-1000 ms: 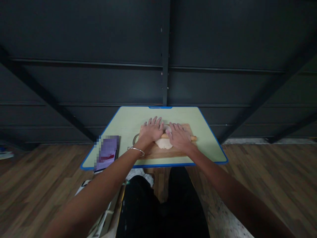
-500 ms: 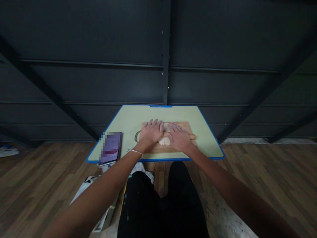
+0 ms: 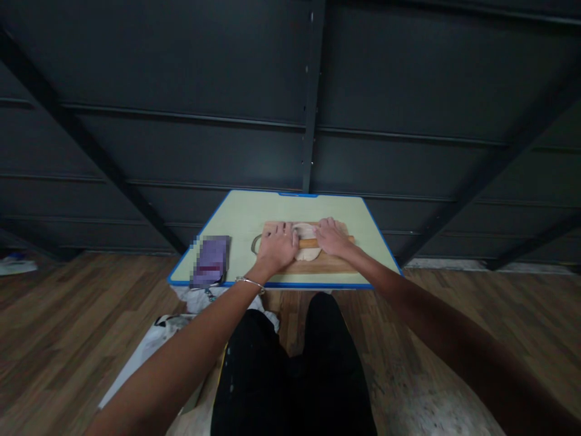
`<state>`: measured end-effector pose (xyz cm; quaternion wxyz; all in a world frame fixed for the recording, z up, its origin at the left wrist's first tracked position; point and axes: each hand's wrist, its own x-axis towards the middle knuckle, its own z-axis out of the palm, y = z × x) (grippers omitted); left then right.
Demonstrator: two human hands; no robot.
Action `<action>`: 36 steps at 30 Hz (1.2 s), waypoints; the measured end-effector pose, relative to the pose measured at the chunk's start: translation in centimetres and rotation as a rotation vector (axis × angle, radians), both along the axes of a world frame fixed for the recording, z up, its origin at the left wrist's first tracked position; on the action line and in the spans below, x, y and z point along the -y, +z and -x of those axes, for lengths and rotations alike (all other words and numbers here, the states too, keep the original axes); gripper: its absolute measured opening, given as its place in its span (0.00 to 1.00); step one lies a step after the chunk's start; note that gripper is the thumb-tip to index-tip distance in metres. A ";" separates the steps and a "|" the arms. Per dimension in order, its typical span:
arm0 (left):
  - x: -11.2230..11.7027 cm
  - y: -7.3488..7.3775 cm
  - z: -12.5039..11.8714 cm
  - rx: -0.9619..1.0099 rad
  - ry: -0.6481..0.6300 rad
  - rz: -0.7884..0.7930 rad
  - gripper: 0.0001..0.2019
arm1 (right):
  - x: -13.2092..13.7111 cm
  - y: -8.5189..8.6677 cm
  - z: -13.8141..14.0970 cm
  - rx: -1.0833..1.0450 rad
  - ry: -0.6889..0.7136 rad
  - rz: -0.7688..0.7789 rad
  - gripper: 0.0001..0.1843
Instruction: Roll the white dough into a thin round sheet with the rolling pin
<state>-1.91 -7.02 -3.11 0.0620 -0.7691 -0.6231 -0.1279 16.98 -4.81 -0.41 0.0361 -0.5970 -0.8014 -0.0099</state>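
You pressed on the rolling pin (image 3: pixel 308 243).
Your left hand (image 3: pixel 278 247) and right hand (image 3: pixel 333 237) lay flat, fingers spread, over its ends; the dough (image 3: pixel 305 232) sat beneath it on the wooden board (image 3: pixel 333 264), on the worktop (image 3: pixel 236 218).

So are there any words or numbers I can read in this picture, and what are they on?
None can be read.
Purple thing on the green table: blurred out, unreadable.
Wooden board and rolling pin: no writing shows.
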 end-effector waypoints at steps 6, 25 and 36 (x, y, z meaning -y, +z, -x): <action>-0.3 0.5 0.2 -0.091 0.026 0.081 0.27 | 0.3 -0.4 -0.1 0.105 0.054 -0.035 0.32; -5.9 2.6 0.9 0.029 0.145 0.262 0.29 | -5.0 -0.5 -1.3 -0.044 -0.059 0.142 0.26; -10.4 2.5 1.4 0.055 0.148 0.281 0.30 | -8.4 -0.7 -0.7 -0.140 -0.191 0.020 0.31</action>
